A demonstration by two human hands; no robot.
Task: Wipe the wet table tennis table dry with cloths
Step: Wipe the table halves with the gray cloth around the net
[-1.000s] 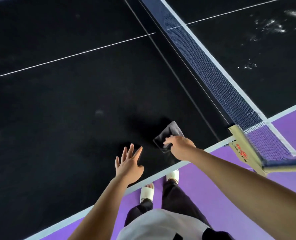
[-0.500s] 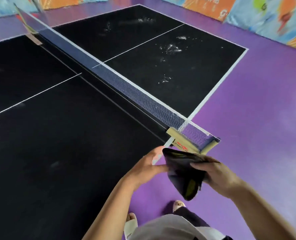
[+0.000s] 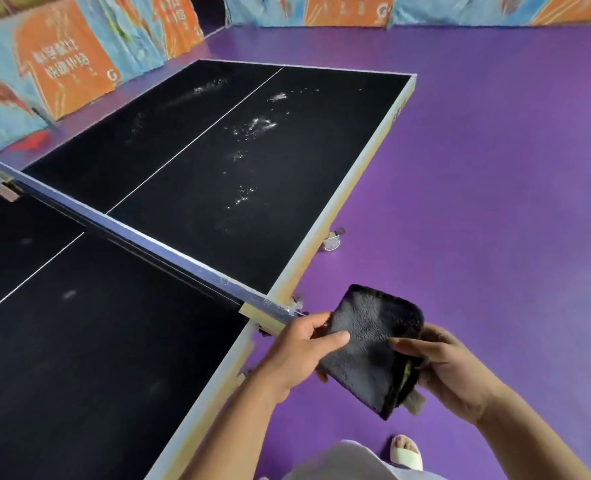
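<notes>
A folded dark grey cloth (image 3: 370, 344) is held in the air over the purple floor, just off the table's near side edge. My left hand (image 3: 297, 355) grips its left edge, thumb on top. My right hand (image 3: 450, 368) pinches its right edge, where a yellow-green inner layer shows. The black table tennis table (image 3: 190, 216) fills the left of the view. Shiny water droplets (image 3: 249, 133) lie scattered over the half beyond the net (image 3: 141, 233). The half on my side of the net looks matte, with faint smears.
The net post and clamp (image 3: 270, 313) jut from the table edge right beside my left hand. A caster wheel (image 3: 332, 242) shows under the far half. Purple floor (image 3: 495, 202) spreads to the right. Orange and blue barriers (image 3: 65, 64) line the back. My sandalled foot (image 3: 405, 452) is below.
The cloth has been lifted off the table near the net post. Both hands now hold it above the floor. The view has swung right, toward the wet far half.
</notes>
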